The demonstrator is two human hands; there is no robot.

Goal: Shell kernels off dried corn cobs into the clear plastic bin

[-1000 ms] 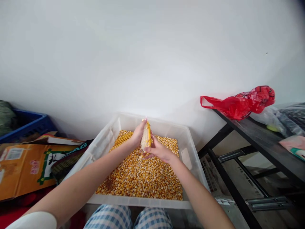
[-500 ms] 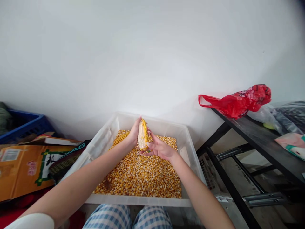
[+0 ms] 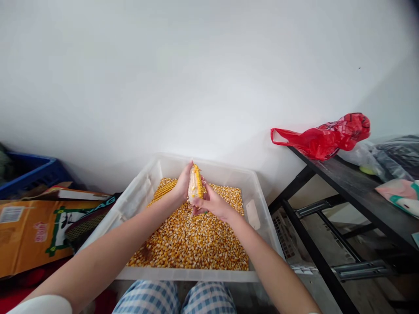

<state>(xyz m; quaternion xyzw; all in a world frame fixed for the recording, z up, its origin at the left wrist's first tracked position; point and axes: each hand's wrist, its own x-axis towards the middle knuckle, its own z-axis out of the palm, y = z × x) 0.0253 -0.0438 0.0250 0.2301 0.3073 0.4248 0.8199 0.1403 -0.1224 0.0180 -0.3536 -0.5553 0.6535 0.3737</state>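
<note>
Corn cob (image 3: 195,182) is up in the air, over the back half of a big clear bin (image 3: 190,274), and two hands have it. One long side of the cob looks pale and bare, and the side by the right hand has rows of yellow bits on it. Below it lies a wide heap of loose kernels (image 3: 199,244), and more cobs (image 3: 166,188) lie in the bin at the left, partly behind the left arm.

A few things might go wrong. The cob could slip and drop into the heap if the fingers get loose or tired. Kernels that pop off hard could fly over the side of the bin and get lost on the floor. The bin's front edge is close to the knees (image 3: 149,296), so a bump from a leg might shake it.

The left hand (image 3: 183,183) is curled close against the left side of the cob, with its thumb up near the top. The right hand (image 3: 211,201) is partly bent, not spread wide. Its thumb is on the low front of the cob, and its other fingers go around the far side, where I cannot tell how hard they press.
</note>
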